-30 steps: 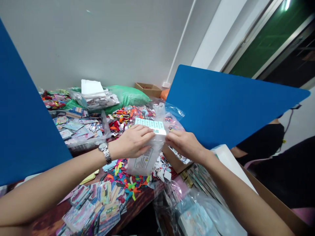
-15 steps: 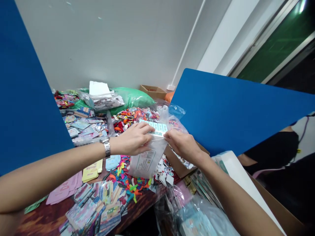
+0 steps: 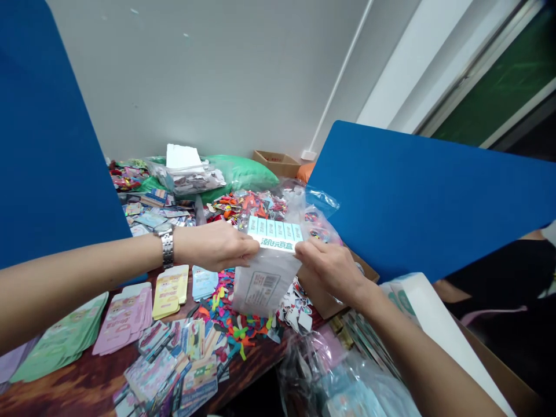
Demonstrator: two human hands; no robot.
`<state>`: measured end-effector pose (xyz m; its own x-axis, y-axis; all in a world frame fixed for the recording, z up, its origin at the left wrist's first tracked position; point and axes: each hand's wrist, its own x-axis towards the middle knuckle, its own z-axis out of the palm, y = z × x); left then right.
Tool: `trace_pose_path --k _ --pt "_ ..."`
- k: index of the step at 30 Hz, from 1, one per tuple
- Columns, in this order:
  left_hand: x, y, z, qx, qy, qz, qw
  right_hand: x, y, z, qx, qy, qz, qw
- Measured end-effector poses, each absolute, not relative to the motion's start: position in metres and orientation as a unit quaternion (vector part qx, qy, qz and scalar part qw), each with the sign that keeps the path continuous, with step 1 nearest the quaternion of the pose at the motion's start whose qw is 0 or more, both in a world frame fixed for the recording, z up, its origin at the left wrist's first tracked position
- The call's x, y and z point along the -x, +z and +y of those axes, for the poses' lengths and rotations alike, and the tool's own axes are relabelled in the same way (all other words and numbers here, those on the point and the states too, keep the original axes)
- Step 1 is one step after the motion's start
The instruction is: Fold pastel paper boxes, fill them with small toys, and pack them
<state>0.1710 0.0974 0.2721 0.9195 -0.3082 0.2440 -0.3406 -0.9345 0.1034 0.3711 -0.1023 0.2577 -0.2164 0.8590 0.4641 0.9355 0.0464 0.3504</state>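
Observation:
My left hand (image 3: 219, 246), with a metal watch (image 3: 167, 244) at its wrist, is closed in a pinch at the left edge of a translucent plastic bag (image 3: 263, 286). My right hand (image 3: 332, 266) pinches the opposite edge. A white and teal box (image 3: 277, 233) with a row of small printed panels sits at the top of the bag, between my hands. How much of it lies inside the plastic I cannot tell. A printed label with a barcode shows on the bag's lower front. Beneath it are loose colourful balloons (image 3: 237, 333) and small stickers (image 3: 299, 310).
Green packets (image 3: 69, 327), pink packets (image 3: 125, 318), yellow packets (image 3: 171, 291) and cards (image 3: 174, 368) lie on the table at left. Blue panels (image 3: 425, 202) flank the table. An open carton (image 3: 319, 292) and clear bags (image 3: 351, 382) stand at right. A person's arm shows far right.
My left hand has drawn back left from the box front to the bag's edge, uncovering the printed box. The bag is a little lower, and the whole view has shifted slightly.

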Motion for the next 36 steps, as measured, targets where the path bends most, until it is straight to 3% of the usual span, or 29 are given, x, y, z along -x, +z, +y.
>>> trace_pose_path --k 8,12,16,19,23,30,36 --pt "-0.168 0.277 0.102 -0.987 0.104 -0.115 -0.033 -0.376 0.249 -0.098 0.619 -0.256 -0.732 0.121" --pt "-0.168 0.286 0.111 -0.989 0.107 -0.092 0.045 -0.381 0.246 -0.097 0.629 -0.231 -0.727 0.148" --pt "-0.164 0.295 0.12 -0.958 0.254 -0.031 0.132 -0.384 0.248 -0.097 0.642 -0.195 -0.721 0.174" --pt "-0.163 0.287 0.114 -0.931 0.351 -0.01 0.098 -0.383 0.25 -0.097 0.646 -0.18 -0.72 0.18" --pt "-0.171 0.258 0.101 -0.94 0.319 -0.117 0.029 -0.381 0.254 -0.096 0.644 -0.164 -0.721 0.196" --pt "-0.191 0.235 0.096 -0.927 0.354 -0.082 0.093 -0.392 0.262 -0.1 0.651 -0.176 -0.707 0.212" --pt "-0.195 0.24 0.099 -0.916 0.395 -0.07 0.026 -0.399 0.262 -0.097 0.646 -0.157 -0.711 0.228"
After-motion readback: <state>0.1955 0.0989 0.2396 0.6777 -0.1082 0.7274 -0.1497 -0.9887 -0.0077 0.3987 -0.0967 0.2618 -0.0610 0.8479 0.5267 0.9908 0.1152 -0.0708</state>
